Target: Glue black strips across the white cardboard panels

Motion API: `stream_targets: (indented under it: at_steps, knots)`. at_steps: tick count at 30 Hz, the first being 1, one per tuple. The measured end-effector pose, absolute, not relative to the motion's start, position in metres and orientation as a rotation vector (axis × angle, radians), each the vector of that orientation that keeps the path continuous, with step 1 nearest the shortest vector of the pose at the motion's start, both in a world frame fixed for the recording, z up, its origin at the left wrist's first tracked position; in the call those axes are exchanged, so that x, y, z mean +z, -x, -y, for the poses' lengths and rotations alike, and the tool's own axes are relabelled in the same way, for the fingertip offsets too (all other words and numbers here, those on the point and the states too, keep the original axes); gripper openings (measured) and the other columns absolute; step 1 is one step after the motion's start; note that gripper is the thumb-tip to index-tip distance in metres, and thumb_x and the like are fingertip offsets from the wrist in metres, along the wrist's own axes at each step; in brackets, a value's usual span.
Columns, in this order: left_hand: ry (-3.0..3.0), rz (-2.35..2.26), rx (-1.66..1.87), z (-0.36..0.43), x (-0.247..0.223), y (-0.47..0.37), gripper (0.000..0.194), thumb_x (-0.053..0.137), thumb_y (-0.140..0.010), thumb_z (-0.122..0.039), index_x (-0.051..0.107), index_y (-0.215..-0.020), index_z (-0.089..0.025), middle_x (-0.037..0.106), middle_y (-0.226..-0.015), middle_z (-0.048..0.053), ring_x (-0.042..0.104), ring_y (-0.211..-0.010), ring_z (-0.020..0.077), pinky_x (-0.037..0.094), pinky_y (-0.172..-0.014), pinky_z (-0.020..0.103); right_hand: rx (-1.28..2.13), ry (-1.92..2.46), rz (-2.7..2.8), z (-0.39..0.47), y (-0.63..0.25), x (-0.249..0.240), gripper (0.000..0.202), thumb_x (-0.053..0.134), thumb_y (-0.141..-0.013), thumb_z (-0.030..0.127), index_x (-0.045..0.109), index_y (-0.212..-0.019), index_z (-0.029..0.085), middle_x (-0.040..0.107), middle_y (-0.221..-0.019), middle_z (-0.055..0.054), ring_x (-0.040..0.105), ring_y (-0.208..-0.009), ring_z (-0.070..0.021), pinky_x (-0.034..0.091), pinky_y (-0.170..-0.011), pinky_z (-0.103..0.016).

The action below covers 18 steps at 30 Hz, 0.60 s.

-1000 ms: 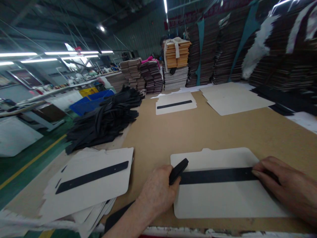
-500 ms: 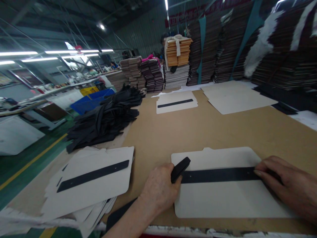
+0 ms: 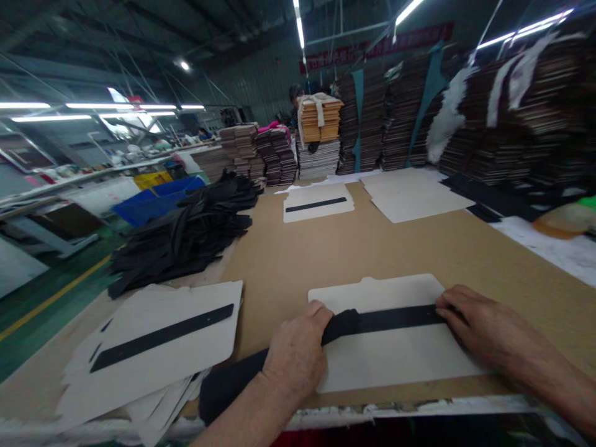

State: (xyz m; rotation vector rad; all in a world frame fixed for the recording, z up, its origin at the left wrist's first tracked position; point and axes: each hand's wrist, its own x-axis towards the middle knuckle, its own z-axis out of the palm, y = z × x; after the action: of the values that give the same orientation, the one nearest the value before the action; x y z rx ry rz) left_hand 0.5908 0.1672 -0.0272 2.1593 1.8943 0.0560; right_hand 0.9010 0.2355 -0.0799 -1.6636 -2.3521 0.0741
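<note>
A pale card panel (image 3: 395, 354) with rounded corners lies flat at the table's near edge. A black strip (image 3: 395, 319) runs lengthwise across it. My left hand (image 3: 298, 347) is closed around a dark folded bundle (image 3: 342, 324), whose front end rests over the strip's left end. More dark material (image 3: 233, 382), which looks like the same bundle, shows behind that wrist. At the strip's right end, my right hand (image 3: 470, 316) has its thumb and fingers pinched together on the strip; the fingertips partly hide the contact.
Left of my hands lies a pile of card panels (image 3: 186, 354), the top one bearing a black strip. Behind it is a heap of black fabric strips (image 3: 181, 230). Farther back are another striped panel (image 3: 319, 211), plain sheets (image 3: 414, 195) and tall stacks (image 3: 363, 124). A bottle-like container (image 3: 565, 220) stands right.
The view has shifted rightward. The bundle in my left hand has tipped from raised to lying lower along the strip. My right hand stays at the strip's right end.
</note>
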Motion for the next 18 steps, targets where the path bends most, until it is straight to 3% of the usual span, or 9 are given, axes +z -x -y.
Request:
stream_targets:
  at_steps: [4,8,13,18]
  knots:
    - [-2.385,-1.796,-0.232,-0.164,-0.025,-0.599,0.058,0.042,-0.076,0.004,0.056,-0.121,-0.03,0.064,-0.114,0.001,0.071,-0.084,0.0232,0.058,-0.069,0.038,0.027,1.74,2.534,-0.226,-0.893,-0.061,0.03,0.034,-0.093,0.017,0.063,-0.092,0.021,0.066,-0.094,-0.006,0.067,-0.078,-0.0203,0.052,-0.07,-0.035]
    - [-2.453,-1.763,-0.411,-0.164,-0.017,-0.604,0.077,0.044,-0.073,0.006,0.039,-0.142,-0.031,0.062,-0.123,0.004,0.071,-0.084,0.0241,0.06,-0.068,0.038,-0.184,1.627,2.695,-0.213,-0.891,-0.056,0.045,0.04,-0.08,0.002,0.064,-0.111,0.024,0.067,-0.098,-0.006,0.068,-0.08,-0.0197,0.053,-0.066,-0.031]
    - [-2.487,-1.716,-0.518,-0.164,-0.018,-0.605,0.077,0.039,-0.074,0.006,0.038,-0.144,-0.027,0.061,-0.125,0.006,0.071,-0.082,0.0221,0.06,-0.066,0.034,-0.443,1.497,2.714,-0.197,-0.888,-0.069,0.055,0.046,-0.075,0.0,0.062,-0.122,0.022,0.065,-0.099,-0.009,0.064,-0.087,-0.0229,0.054,-0.066,-0.032]
    - [-2.438,-1.725,-0.413,-0.167,-0.027,-0.599,0.078,0.042,-0.072,0.003,0.039,-0.144,-0.026,0.058,-0.128,0.007,0.07,-0.086,0.0207,0.058,-0.075,0.034,-0.302,1.521,2.683,-0.2,-0.884,-0.063,0.043,0.044,-0.079,0.004,0.064,-0.114,0.021,0.061,-0.095,-0.008,0.058,-0.086,-0.0218,0.05,-0.07,-0.032]
